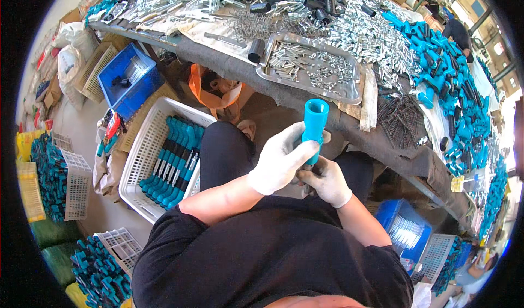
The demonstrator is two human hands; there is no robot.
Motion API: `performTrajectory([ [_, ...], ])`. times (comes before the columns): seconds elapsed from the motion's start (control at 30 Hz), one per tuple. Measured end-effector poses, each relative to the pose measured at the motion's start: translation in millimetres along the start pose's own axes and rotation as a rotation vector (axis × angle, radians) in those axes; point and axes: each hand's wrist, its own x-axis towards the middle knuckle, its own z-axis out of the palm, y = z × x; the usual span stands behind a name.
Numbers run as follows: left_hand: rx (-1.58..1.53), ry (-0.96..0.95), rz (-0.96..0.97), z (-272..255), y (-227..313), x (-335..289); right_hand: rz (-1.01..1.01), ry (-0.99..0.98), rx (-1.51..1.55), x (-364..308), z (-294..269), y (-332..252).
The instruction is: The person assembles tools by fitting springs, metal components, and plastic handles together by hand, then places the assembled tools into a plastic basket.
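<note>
A teal plastic tube (314, 123) with a wider, hollow round end stands nearly upright above my lap, its opening facing up. My left hand (285, 158), in a white glove, is wrapped round its middle. Just below, my right hand (327, 181), gloved too, has its fingers closed at the tube's lower end; what they pinch there is mostly hidden. Beyond the tube, on the table edge, a clear tray (349, 92) carries many small metal pins and screws.
Metal parts and black sleeves (322, 14) cover the worktable, with dark springs (401, 121) and teal handles (436, 62) to the right. Left of my legs, a white basket (148, 126) holds teal-and-black tools. A blue crate (130, 84) sits beyond it; another blue bin (386, 214) is at lower right.
</note>
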Motion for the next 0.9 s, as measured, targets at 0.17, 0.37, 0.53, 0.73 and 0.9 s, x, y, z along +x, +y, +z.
performTrajectory([
  [0.17, -0.335, -0.027, -0.126, -14, -6, 19, -0.072, -0.416, -0.714, 24, -43, -53],
  [0.37, -0.077, -0.274, -0.339, -54, -43, 41, -0.419, 0.378, -0.849, 165, -138, -165],
  [0.53, -0.048, -0.452, -0.447, -71, -76, 63, -0.247, 0.608, -1.448, 314, -197, -192],
  [0.73, 0.039, -0.580, -0.500, -87, -76, 78, -0.050, 0.620, -1.700, 372, -179, -188],
  [0.9, 0.087, -0.601, -0.486, -88, -69, 82, -0.462, 0.616, -1.235, 318, -216, -206],
])
